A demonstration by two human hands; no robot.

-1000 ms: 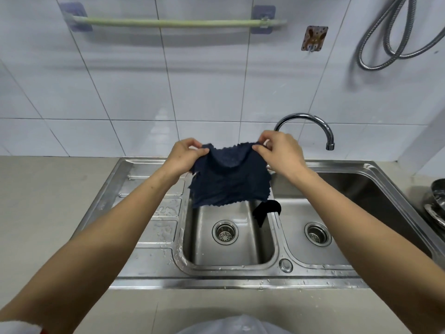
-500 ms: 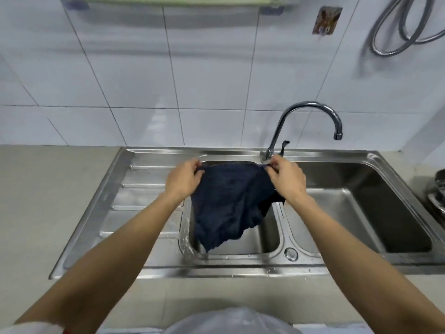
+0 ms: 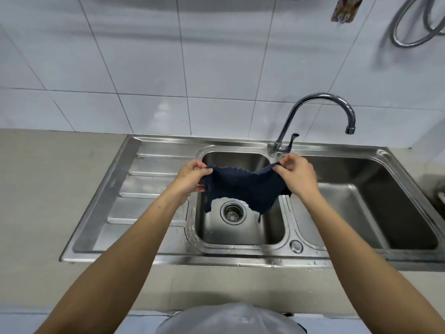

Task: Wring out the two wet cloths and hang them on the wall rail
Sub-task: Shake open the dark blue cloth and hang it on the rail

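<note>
A white tiled wall (image 3: 134, 56) rises behind a beige counter (image 3: 48, 189), into which a steel sink (image 3: 149, 165) with a ribbed drainboard and 2 basins is set. A curved tap (image 3: 317, 102) stands at the back rim between the basins, its spout over the right one. A coiled metal hose (image 3: 407, 32) hangs on the wall at upper right. Above the left basin a dark blue cloth (image 3: 243, 186) sags, spread between both hands, hiding part of the basin above the drain (image 3: 232, 212). The left hand (image 3: 190, 179) pinches the cloth's left top corner with fingers closed on it; the right hand (image 3: 298, 177) pinches the right top corner likewise.
</note>
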